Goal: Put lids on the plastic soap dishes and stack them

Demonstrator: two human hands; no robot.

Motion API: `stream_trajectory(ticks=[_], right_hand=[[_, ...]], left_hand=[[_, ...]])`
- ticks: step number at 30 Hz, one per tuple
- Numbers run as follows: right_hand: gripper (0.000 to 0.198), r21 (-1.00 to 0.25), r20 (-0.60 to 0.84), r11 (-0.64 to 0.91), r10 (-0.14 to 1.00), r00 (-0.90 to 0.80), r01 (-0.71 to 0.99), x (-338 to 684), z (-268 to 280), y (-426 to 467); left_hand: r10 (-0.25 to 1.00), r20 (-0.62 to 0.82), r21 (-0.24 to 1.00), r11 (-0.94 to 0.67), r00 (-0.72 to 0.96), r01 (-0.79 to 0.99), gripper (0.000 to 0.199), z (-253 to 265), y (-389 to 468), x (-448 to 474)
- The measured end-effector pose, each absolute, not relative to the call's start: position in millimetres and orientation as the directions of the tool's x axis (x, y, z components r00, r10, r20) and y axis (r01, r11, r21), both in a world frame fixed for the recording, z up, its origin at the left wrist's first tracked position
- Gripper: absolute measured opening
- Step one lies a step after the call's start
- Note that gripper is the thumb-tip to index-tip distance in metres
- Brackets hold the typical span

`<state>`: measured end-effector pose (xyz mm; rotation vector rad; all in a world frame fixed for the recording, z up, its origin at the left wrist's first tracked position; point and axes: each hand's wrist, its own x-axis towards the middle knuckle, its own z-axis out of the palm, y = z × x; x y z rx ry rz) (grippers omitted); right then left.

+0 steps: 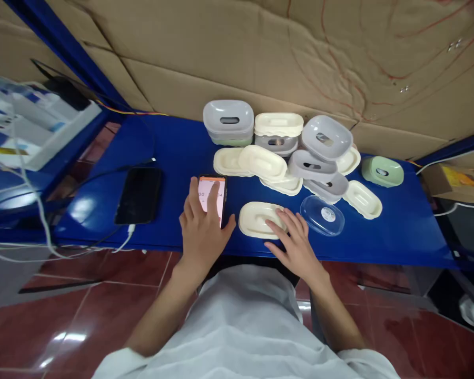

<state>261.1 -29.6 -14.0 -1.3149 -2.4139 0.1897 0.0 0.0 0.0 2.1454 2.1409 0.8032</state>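
Observation:
My left hand (202, 226) lies over a phone (222, 195) with a lit pink timer screen, its fingers stretched out and apart. Just right of it, a cream oval tray-like lid (253, 220) rests flat on the table. My right hand (294, 239) reaches over that lid's right end with spread fingers, the fingertips at its surface. Beside this hand lies a clear plastic cover (319, 223) with a round sticker. Behind, cream lids (263, 162) and grey oval containers with a slot (327, 138) are piled together.
The blue table (174, 152) backs onto cardboard (221, 58). A dark phone or tablet (139, 196) with a white cable lies at left. Grey (227, 118) and green (383, 171) containers stand at the back. A white box (59, 131) and cables sit on the far left.

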Motion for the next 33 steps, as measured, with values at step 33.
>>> stream_trajectory(ticks=[33], right_hand=[[0.043, -0.251, 0.439, 0.514, 0.815, -0.377, 0.820, 247, 26, 64]], left_hand=[[0.754, 0.427, 0.359, -0.648, 0.499, 0.671, 0.029, -31, -26, -7]])
